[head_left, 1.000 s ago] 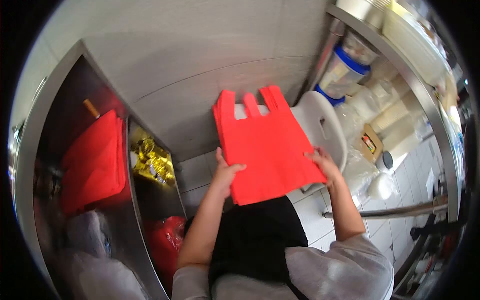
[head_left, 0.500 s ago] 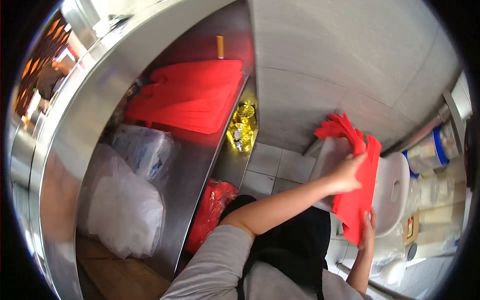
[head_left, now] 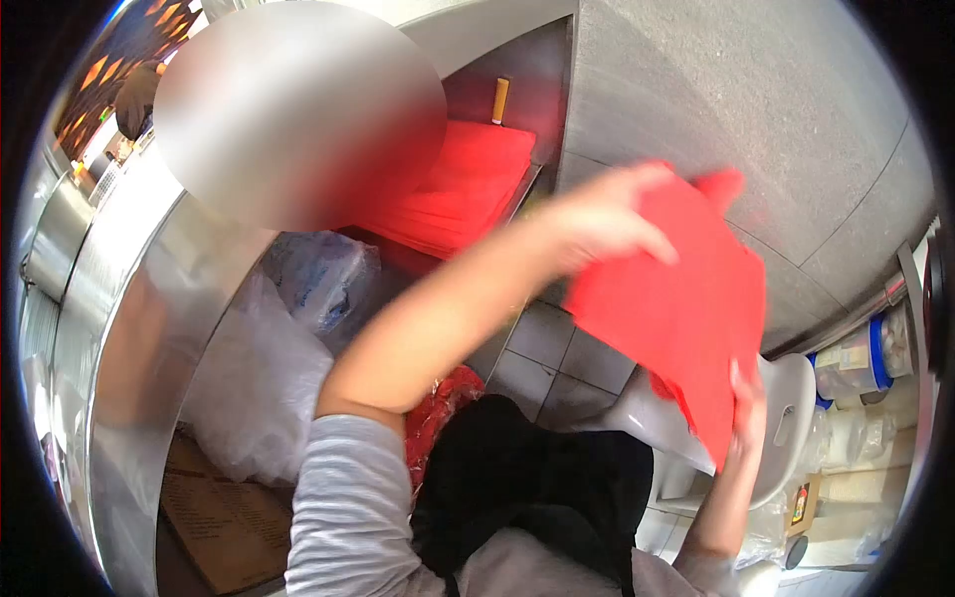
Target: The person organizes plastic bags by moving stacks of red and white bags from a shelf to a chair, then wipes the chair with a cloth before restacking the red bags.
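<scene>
A folded bundle of red fabric bags (head_left: pixel 686 289) is held up in front of me, above a pale plastic stool (head_left: pixel 791 398). My left hand (head_left: pixel 622 224) grips its upper left edge, thumb across the near face, slightly blurred by motion. Lower down, my right hand (head_left: pixel 746 403) is closed around the bundle's right-hand lower edge. The far side of the bundle and some fingertips are hidden. To the left, a flat stack of similar red bags (head_left: pixel 458 194) lies on the metal shelf.
Beneath the stack are a plastic-wrapped pack (head_left: pixel 323 279), a white plastic bag (head_left: pixel 254 383) and brown cardboard (head_left: pixel 224 517). A red plastic-wrapped package (head_left: pixel 438 413) is beside my lap. A tiled wall (head_left: pixel 736 109) stands ahead; blue-lidded tubs (head_left: pixel 856 363) sit at right.
Both hands have raised the red bags off the stool, and the bundle now faces me more broadly. My left hand has moved up and left. The view has shifted slightly.
</scene>
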`<state>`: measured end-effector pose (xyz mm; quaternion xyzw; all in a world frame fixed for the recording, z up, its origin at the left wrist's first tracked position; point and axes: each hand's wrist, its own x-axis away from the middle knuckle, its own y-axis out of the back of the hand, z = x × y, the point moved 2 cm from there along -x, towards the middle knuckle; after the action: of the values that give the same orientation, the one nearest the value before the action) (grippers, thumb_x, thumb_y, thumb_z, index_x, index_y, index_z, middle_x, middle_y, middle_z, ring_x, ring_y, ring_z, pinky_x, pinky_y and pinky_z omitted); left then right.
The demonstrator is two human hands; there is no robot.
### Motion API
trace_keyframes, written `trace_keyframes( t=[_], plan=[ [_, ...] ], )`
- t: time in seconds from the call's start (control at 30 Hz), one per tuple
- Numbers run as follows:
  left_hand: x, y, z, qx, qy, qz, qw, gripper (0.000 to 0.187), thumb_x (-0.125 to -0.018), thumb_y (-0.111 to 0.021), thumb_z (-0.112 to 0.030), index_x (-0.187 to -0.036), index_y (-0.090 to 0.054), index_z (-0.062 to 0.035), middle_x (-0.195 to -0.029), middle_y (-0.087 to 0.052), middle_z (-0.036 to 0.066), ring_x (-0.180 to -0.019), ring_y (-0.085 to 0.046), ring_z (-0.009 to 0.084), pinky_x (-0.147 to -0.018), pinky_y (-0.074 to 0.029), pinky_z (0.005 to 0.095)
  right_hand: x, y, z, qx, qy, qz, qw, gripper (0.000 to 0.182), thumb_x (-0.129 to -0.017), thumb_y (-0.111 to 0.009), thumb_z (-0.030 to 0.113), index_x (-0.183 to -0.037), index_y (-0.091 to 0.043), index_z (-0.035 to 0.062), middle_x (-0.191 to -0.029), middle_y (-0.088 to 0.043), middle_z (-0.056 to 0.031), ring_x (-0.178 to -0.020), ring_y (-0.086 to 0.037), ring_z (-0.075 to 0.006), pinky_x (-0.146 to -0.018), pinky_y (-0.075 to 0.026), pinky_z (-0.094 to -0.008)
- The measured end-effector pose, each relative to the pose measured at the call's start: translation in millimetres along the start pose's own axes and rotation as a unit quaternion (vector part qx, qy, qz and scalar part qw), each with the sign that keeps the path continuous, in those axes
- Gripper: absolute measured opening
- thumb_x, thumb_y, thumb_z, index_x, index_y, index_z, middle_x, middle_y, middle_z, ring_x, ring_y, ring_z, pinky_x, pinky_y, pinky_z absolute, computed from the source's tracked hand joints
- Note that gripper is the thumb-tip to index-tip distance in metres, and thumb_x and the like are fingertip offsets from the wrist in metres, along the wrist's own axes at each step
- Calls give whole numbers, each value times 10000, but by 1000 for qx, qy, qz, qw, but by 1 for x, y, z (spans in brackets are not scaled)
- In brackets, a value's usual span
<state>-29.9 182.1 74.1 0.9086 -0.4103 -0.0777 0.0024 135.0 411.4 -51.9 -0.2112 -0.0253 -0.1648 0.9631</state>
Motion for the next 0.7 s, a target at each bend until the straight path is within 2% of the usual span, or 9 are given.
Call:
trace_keyframes(
  t=[0.03,0.07,0.13,0.17,0.23,0.37,0.43,0.53,0.7],
  plan=[
    [7,32,5,-76,-63,-127,987,611,-596,-726,42,-1167,-513,0,-1040,-599,109,-970,-583,218,-838,-487,344,-20,-28,11,-11,-9,40,999,545,-850,-585,66,-1345,-366,10,-1269,-505,-101,-1105,-535,-210,-928,-447,-342],
    [34,51,-25,-36,-36,-86,995,706,-673,-726,-51,-1306,-417,3,-1229,-526,100,-1123,-503,178,-965,-402,297,-42,-61,19,-8,2,105,994,559,-841,-600,62,-1345,-364,3,-1274,-502,-107,-1123,-524,-209,-931,-445,-339],
    [81,90,-50,-82,-30,-252,964,607,-733,-682,-74,-1284,-440,10,-1207,-541,111,-1050,-561,190,-902,-460,311,-77,-134,35,-17,-14,229,973,546,-843,-603,54,-1335,-371,0,-1280,-499,-120,-1125,-525,-214,-936,-448,-344],
    [108,128,-46,33,71,-274,958,569,-764,-653,-74,-1291,-446,-22,-1192,-555,113,-1011,-588,204,-876,-482,334,-89,-175,44,-45,-11,316,948,502,-858,-583,50,-1318,-387,0,-1264,-510,-124,-1108,-537,-214,-942,-452,-353],
    [150,154,-59,27,14,-361,932,593,-760,-654,-62,-1307,-424,-42,-1220,-528,114,-1041,-564,215,-889,-474,350,-131,-242,45,-2,-6,417,909,485,-862,-593,72,-1297,-396,-18,-1239,-526,-138,-1083,-553,-207,-919,-472,-364],
    [190,175,-52,28,-79,-483,872,649,-753,-656,-36,-1338,-379,-83,-1277,-473,116,-1103,-516,237,-914,-457,382,-233,-360,17,130,125,389,903,617,-774,-719,135,-1279,-421,-56,-1216,-536,-169,-1062,-556,-223,-869,-475,-313],
    [187,177,-26,39,-95,-523,846,679,-749,-656,-23,-1354,-357,-103,-1305,-446,117,-1133,-493,248,-927,-449,398,-245,-384,3,80,72,408,907,636,-746,-744,151,-1280,-446,-21,-1265,-501,-170,-1162,-491,-243,-907,-446,-390],
    [170,186,41,74,-61,-560,823,728,-744,-657,-4,-1377,-323,-133,-1347,-405,118,-1179,-457,264,-946,-437,422,-224,-369,-21,194,-24,244,950,625,-757,-723,116,-1306,-430,57,-1286,-484,-125,-1200,-445,-282,-865,-433,-529],
    [147,203,123,111,-59,-612,781,623,-766,-634,16,-1320,-363,-74,-1278,-461,76,-1143,-485,229,-919,-454,374,-240,-341,-91,70,-126,156,977,617,-765,-716,145,-1283,-397,41,-1305,-436,-177,-1159,-465,-329,-846,-465,-467]
  ],
)
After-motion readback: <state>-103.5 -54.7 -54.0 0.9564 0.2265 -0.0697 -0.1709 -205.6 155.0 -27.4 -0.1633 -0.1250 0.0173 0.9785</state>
